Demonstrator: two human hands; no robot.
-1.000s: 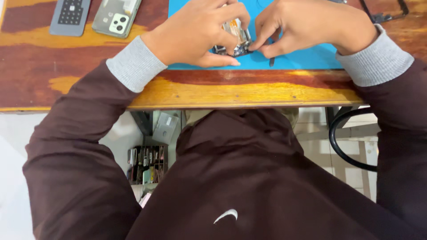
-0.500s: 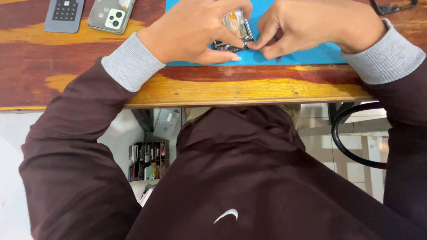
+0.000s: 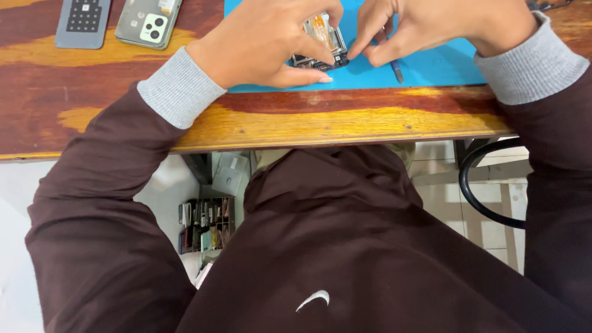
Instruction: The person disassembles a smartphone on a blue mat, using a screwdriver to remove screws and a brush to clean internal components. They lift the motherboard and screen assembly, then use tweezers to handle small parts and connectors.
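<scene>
An opened phone body point(image 3: 322, 42), its inner parts showing, rests on a blue work mat point(image 3: 431, 66) at the top of the view. My left hand point(image 3: 265, 43) curls around its left side and grips it, thumb laid along its near edge. My right hand point(image 3: 425, 28) pinches at the phone's right edge with thumb and forefinger. A thin dark tool point(image 3: 396, 69) lies on the mat just under my right hand. Most of the phone is hidden by my fingers.
The mat lies on a worn wooden table point(image 3: 308, 120). A grey phone back cover with camera holes point(image 3: 148, 23) and a dark grey flat panel point(image 3: 83, 21) lie at the top left. Below the table edge are a box of small items point(image 3: 206, 223) and a black stool ring point(image 3: 478, 185).
The view has shifted slightly. My hands stay on the phone body, with the fingers of both hands shifting a little around its edge.
</scene>
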